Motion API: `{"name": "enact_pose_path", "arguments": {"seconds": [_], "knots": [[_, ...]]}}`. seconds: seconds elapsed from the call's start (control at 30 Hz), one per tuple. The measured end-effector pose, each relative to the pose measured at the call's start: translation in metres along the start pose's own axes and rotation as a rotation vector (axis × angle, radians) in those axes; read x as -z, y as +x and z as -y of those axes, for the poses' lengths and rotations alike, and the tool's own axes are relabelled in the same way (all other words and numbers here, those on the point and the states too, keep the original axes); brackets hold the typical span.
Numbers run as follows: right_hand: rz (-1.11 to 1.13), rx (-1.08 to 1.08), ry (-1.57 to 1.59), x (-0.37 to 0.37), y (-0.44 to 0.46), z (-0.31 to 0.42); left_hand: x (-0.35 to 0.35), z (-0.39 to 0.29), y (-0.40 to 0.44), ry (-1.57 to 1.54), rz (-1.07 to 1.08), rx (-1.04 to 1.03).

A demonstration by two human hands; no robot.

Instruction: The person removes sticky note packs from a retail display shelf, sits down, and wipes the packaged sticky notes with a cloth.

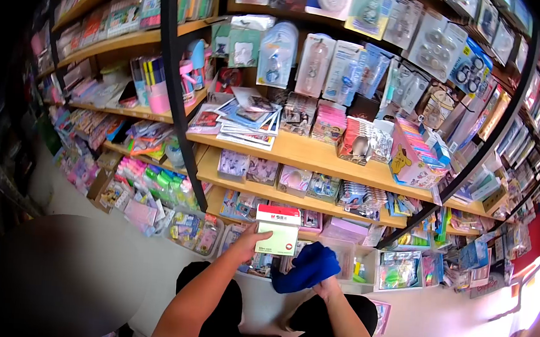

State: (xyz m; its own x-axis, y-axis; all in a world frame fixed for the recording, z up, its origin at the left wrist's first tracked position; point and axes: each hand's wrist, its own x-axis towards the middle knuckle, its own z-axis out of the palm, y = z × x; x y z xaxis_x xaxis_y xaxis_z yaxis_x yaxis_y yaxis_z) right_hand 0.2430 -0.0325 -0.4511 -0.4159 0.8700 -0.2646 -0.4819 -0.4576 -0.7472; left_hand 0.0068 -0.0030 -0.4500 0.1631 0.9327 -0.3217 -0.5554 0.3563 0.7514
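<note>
My left hand (251,242) is closed on the left edge of a flat pack (278,235), pale green with a red and white top band, held upright with its front toward me. Just to the right, my right hand (326,287) grips a bunched dark blue cloth (313,268), which hangs over and hides most of the fingers. The cloth lies close beside the pack's lower right corner. Both hands are above my knees, in front of the lowest row of bins.
Wooden shelves (309,147) with stationery stand ahead, split by black metal posts (175,68). Blister packs hang above. Clear plastic bins (198,231) line the floor below the shelves. A pink-framed item (382,317) lies on the floor at right. A blurred round shape covers the lower left.
</note>
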Motion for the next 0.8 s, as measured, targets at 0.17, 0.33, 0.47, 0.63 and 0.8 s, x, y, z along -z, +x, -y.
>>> {"name": "enact_pose_path", "arguments": {"seconds": [0.17,0.33,0.47,0.63,0.8], "knots": [[-0.121,0.01,-0.105,0.014,0.024,-0.034,-0.006,0.009,0.007,-0.015,0.037,0.05],[-0.176,0.027,-0.163,0.014,0.034,-0.024,-0.017,0.024,0.028,0.067,0.079,0.043],[-0.286,0.077,0.017,0.02,0.046,-0.017,-0.026,0.029,0.048,0.159,0.057,0.005],[-0.268,0.126,0.186,0.022,0.051,0.001,-0.055,0.011,0.048,0.373,0.171,-0.062],[-0.397,0.114,0.223,0.021,0.053,0.003,-0.054,0.021,0.052,0.549,0.132,-0.2]]}}
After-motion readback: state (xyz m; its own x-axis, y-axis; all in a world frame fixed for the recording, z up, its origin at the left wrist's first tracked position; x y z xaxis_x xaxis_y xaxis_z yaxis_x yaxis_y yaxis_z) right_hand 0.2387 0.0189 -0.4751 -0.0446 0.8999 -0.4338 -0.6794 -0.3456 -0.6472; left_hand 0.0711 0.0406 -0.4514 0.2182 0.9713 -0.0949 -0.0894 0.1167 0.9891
